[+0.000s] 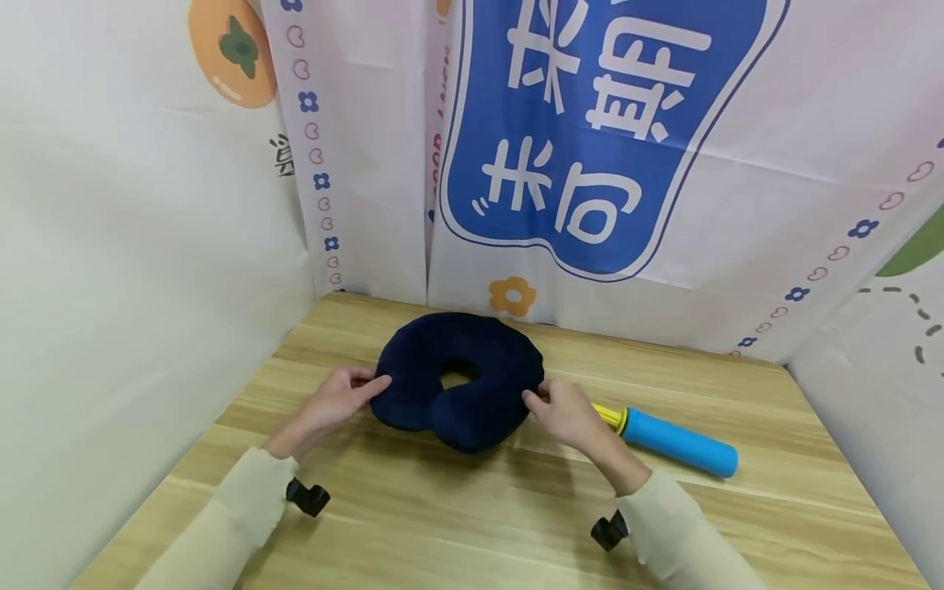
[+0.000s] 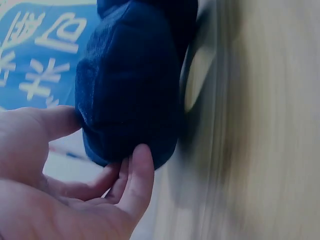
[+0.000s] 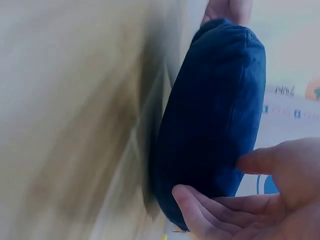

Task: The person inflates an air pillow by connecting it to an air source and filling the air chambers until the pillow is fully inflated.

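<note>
A dark navy, U-shaped neck pillow (image 1: 487, 344) is held between both hands, its two ends meeting toward the person. My left hand (image 1: 342, 403) grips its left side, thumb on top and fingers beneath. On the opposite side, my right hand (image 1: 564, 412) pinches the pillow's edge the same way. In the left wrist view the thumb and fingers of the left hand (image 2: 95, 175) press into the plush navy pillow (image 2: 135, 85). The right wrist view has the pillow (image 3: 215, 105) tilted over the tabletop, with the right hand (image 3: 260, 195) at its lower end.
A blue hand pump (image 1: 682, 442) with a yellow end lies on the wooden table (image 1: 413, 524), just right of the right hand. Printed white cloth (image 1: 376, 164) hangs behind the table and along both sides. A black wrist camera (image 1: 308, 496) sits by the left cuff.
</note>
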Motion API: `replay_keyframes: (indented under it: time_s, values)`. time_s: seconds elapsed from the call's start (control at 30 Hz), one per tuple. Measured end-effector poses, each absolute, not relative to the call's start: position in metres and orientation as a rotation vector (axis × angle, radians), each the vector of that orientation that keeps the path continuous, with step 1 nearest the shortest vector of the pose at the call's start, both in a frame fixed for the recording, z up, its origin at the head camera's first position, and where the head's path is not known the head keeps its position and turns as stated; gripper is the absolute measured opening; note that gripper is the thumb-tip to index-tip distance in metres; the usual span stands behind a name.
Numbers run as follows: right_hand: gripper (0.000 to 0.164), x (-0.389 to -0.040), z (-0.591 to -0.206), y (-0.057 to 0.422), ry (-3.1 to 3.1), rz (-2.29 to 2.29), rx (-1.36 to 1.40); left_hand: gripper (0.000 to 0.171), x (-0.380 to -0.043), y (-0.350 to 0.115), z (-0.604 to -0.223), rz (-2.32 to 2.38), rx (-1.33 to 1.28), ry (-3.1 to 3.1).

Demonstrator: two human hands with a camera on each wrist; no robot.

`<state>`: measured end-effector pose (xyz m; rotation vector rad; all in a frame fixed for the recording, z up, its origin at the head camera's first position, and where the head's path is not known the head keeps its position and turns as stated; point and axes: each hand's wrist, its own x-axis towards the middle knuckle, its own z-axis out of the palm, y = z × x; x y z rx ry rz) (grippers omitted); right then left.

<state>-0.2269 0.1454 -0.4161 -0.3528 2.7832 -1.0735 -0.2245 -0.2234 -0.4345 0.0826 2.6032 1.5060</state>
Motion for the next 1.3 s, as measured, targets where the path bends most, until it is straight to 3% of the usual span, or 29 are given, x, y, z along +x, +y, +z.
replay_keyframes:
  time_s: [0.3, 0.53, 0.73, 0.97, 1.3]
  values:
    - [0.034, -0.266, -0.42, 0.156, 2.825, -1.118, -0.273, 0.066, -0.228, -0.189, -0.44, 1.502, 0.122, 2.608]
    - [0.029, -0.279, -0.424, 0.154, 2.865, -1.085, -0.195, 0.062, -0.233, -0.182, -0.443, 1.452, 0.153, 2.671]
    - [0.028, -0.277, -0.426, 0.159, 2.876, -1.022, -0.287, 0.058, -0.235, -0.188, -0.447, 1.328, 0.184, 2.718]
    - [0.053, -0.255, -0.423, 0.18, 2.96, -0.749, -0.571, 0.053, -0.232, -0.204, -0.441, 1.03, 0.436, 2.931]
    - [0.074, -0.2, -0.438, 0.202, 3.061, -0.433, -0.908, 0.07, -0.191, -0.243, -0.441, 0.494, 0.672, 3.187]
